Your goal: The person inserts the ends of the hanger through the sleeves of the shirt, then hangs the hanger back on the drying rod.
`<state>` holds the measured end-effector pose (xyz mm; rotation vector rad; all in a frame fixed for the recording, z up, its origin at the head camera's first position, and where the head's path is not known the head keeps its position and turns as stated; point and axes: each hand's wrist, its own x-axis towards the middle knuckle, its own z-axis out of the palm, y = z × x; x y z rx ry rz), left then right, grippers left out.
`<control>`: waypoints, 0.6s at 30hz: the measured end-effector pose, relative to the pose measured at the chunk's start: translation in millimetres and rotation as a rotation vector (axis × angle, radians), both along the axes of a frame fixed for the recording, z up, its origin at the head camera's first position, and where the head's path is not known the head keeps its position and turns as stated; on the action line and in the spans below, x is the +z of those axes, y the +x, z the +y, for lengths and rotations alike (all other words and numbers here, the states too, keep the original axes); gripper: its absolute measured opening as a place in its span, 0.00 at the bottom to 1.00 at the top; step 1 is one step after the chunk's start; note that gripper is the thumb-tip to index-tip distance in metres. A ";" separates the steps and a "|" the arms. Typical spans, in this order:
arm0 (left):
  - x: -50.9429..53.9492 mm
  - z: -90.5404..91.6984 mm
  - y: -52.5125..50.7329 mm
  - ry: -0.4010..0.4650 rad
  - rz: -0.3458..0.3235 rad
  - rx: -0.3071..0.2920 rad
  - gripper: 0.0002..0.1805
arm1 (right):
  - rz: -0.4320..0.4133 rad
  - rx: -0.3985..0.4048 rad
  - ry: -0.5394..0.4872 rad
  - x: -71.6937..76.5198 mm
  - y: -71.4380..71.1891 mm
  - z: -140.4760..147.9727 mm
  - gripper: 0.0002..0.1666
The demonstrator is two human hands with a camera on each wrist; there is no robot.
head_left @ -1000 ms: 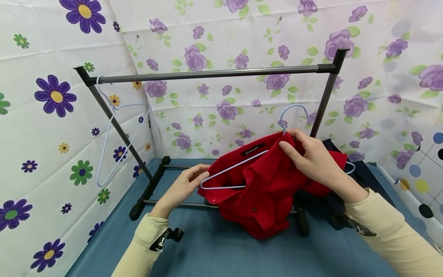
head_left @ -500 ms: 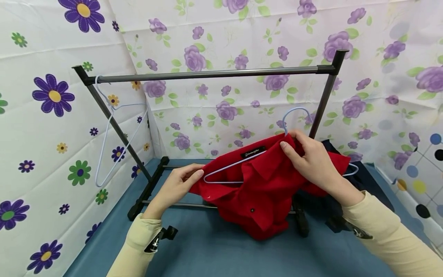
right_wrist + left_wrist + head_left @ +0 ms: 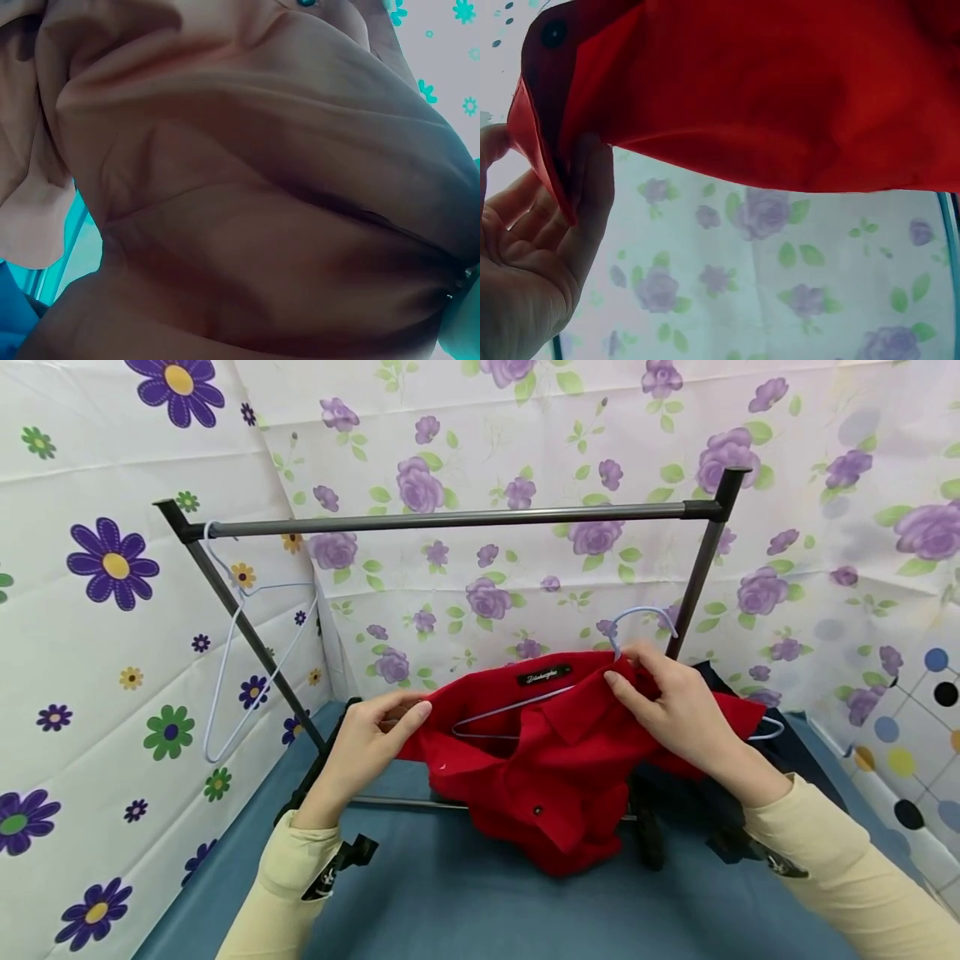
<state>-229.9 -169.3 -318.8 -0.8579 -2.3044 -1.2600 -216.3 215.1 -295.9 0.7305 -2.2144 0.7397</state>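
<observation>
The shirt [image 3: 577, 768] is before the rack [image 3: 480, 517], a hanger [image 3: 615, 642] partly inside it; another hanger [image 3: 242, 596] hangs at the rack's left end.

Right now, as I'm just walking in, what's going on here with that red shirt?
Someone's left hand pinches an edge of the red shirt, while their right hand grips it just below the hook of a light-blue hanger. One end of that hanger shows inside the open neck; the other sticks out beyond the shirt. Its hook isn't on the rack yet. A second hanger hangs bare at the rack's left end, and dark cloth lies behind the right hand.
</observation>
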 end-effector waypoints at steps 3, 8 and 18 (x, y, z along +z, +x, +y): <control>7.4 2.9 3.2 0.027 0.016 0.005 0.13 | 0.015 -0.008 -0.002 -1.4 0.8 0.3 0.16; 16.0 13.6 12.0 0.081 0.056 0.009 0.12 | 0.058 -0.018 -0.038 -4.7 0.7 -1.6 0.16; 17.1 56.1 37.0 0.094 0.047 -0.100 0.12 | 0.098 -0.046 -0.145 -7.2 3.0 -2.5 0.16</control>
